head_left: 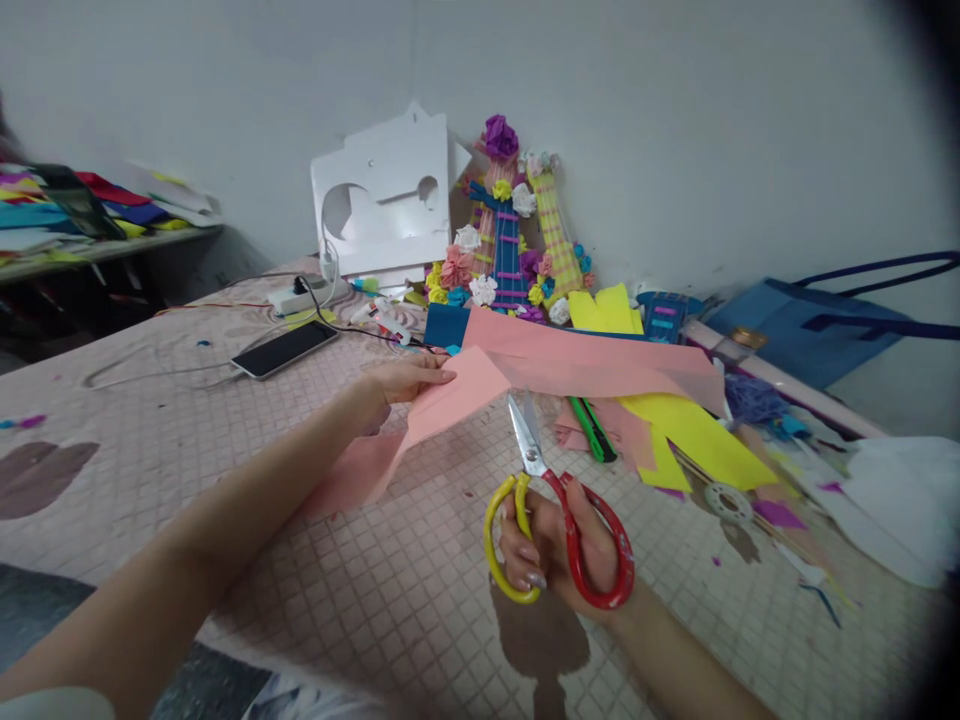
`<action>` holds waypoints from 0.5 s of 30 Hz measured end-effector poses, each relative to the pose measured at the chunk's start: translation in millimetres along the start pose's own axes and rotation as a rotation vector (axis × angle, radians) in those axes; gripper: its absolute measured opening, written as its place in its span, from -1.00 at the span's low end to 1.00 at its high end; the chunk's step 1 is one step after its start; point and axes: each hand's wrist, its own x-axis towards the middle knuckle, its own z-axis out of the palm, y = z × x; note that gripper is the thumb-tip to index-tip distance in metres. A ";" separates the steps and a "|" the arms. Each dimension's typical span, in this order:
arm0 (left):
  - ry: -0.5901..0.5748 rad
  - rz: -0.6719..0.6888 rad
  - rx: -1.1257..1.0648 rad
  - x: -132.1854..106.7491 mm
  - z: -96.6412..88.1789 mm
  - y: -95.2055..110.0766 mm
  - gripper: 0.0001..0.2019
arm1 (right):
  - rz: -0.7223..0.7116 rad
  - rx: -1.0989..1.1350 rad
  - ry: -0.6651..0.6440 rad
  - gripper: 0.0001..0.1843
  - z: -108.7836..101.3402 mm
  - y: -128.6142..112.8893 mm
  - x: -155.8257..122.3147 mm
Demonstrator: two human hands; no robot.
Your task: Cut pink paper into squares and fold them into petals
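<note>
My left hand point(405, 383) grips a long pink sheet of paper point(461, 388) near its left part, thumb on top and the other fingers partly hidden beneath. One end of that sheet droops toward the table at the left. In my right hand point(559, 545) is a pair of scissors point(531, 450) with one yellow and one red handle, fingers through the loops. The slightly parted blades point away from me, their tips at the paper's lower edge. Behind lies a wider pink sheet point(585, 355) over dark blue paper point(446, 325).
A green cutter point(592, 430) and yellow paper point(705, 440) lie at the right. Left of centre are a phone point(285, 350), a power strip point(307, 295) and a glue gun point(386, 320). Paper-flower decorations point(510, 250) and a white cut-out board point(382, 200) lean on the wall; a blue bag point(810, 320) is at right.
</note>
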 end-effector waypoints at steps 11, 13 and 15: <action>-0.084 -0.043 0.030 0.2 3.1 -0.6 -0.67 | 0.020 0.002 -0.010 -0.32 3.5 1.2 -1.3; -0.121 -0.051 0.054 -0.4 3.5 0.1 -0.64 | 0.019 -0.002 -0.016 -0.31 3.7 1.9 -1.5; -0.162 -0.052 0.086 -0.7 4.3 0.9 -0.60 | 0.020 0.000 -0.017 -0.31 3.8 2.5 -1.6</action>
